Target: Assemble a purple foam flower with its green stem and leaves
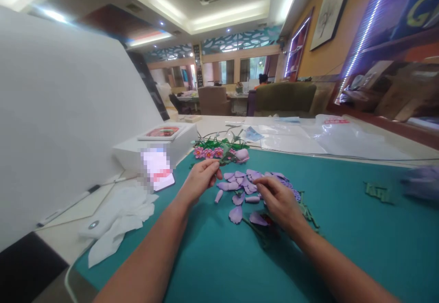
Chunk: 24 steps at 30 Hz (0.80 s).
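Observation:
My left hand (203, 178) has its thumb and fingers pinched on a green stem or leaf piece (225, 153) at the mat's centre. To the right, my right hand (278, 198) is closed over the purple petals, its fingertips together; whatever they hold is hidden. Loose purple petals (247, 185) lie between and beyond my hands. Near my right hand, a purple flower piece (236, 215) and a green stem (255, 230) lie on the mat. Pink flowers (208, 153) and a pale pink bud (242, 156) are behind my left hand.
The green mat (360, 248) covers the table. Green pieces (377, 192) and a purple bunch (423, 182) lie right. White tissues (120, 234), a lit phone (159, 168) and a white box (185, 140) stand left. Clear plastic sheets (295, 138) lie behind. A person (263, 80) sits far back.

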Available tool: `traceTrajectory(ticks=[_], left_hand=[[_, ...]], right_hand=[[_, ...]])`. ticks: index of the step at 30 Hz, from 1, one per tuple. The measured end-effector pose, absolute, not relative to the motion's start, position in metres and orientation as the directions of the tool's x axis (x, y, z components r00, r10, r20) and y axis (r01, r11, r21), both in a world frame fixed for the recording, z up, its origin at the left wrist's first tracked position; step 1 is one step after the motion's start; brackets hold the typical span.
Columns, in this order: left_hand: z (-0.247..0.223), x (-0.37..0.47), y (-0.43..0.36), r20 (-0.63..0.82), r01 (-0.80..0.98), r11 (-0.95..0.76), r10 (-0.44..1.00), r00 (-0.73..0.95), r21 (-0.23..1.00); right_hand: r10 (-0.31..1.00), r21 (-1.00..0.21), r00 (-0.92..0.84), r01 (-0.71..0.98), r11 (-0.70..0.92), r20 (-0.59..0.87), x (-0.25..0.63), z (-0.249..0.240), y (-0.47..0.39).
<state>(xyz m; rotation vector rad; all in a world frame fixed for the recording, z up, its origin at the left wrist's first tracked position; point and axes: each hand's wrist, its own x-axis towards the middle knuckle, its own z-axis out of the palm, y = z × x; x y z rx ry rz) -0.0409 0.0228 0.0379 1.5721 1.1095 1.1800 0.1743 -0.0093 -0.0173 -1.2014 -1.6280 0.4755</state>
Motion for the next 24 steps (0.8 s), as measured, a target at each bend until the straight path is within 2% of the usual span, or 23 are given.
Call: traceTrajectory(ticks=[4,8,14,18,24], left_hand=[[0.035,-0.043,0.026,0.244,0.229,-0.269,0.961,0.131,0.936],[0.032,-0.048,0.031,0.297,0.332,-0.311,0.95,0.093,0.891],[0.027,-0.065,0.029,0.274,0.649,-0.232,0.961,0.038,0.725],[0.017,-0.076,0.029,0.288,0.775,-0.162,0.957,-0.026,0.61],[0.0,-0.086,0.038,0.31,0.905,-0.054,0.947,-0.088,0.422]], right_hand=[[0.879,-0.784,0.008,0.457,0.421,0.477,0.175,-0.017,-0.008],[0.9,-0.845,0.076,0.386,0.371,0.429,0.175,-0.009,-0.011],[0.903,-0.889,0.111,0.262,0.375,0.414,0.18,0.01,-0.016],[0.873,-0.853,0.095,0.283,0.438,0.479,0.183,0.033,-0.023],[0.862,-0.787,0.004,0.411,0.461,0.507,0.196,0.052,-0.047]])
